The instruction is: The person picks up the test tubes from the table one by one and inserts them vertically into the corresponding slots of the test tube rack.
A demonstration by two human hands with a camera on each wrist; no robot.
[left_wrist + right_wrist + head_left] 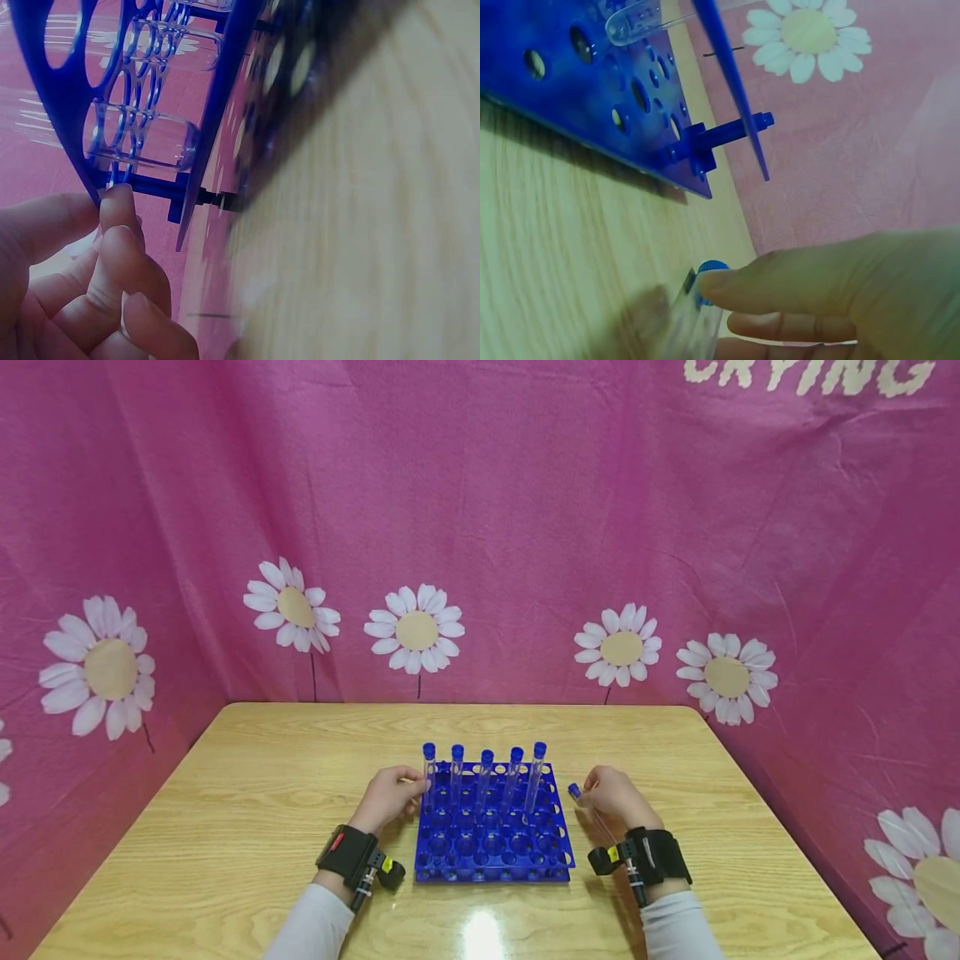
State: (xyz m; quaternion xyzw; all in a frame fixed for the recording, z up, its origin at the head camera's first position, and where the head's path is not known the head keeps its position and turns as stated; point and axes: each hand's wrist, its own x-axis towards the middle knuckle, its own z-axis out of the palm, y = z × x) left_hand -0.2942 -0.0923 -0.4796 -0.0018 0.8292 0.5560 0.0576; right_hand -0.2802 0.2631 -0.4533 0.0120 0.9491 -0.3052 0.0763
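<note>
A blue test tube rack [495, 862] stands on the table, with several clear, blue-capped test tubes [486, 781] upright in a row across its back part. My left hand [390, 795] pinches the rack's left edge; in the left wrist view the thumb and index finger [118, 210] meet at the upper plate's corner. To the right of the rack, my right hand [611, 795] holds another clear test tube by its upper end, just below the blue cap [574, 791]. That tube is tilted, its lower end pointing toward me. In the right wrist view, the thumb lies against the cap [713, 266].
The wooden table [247, 827] extends around the rack on all sides. A pink curtain [487, 527] with daisies hangs behind and along both sides. Wrist-worn cameras [390, 872] sit low beside the rack.
</note>
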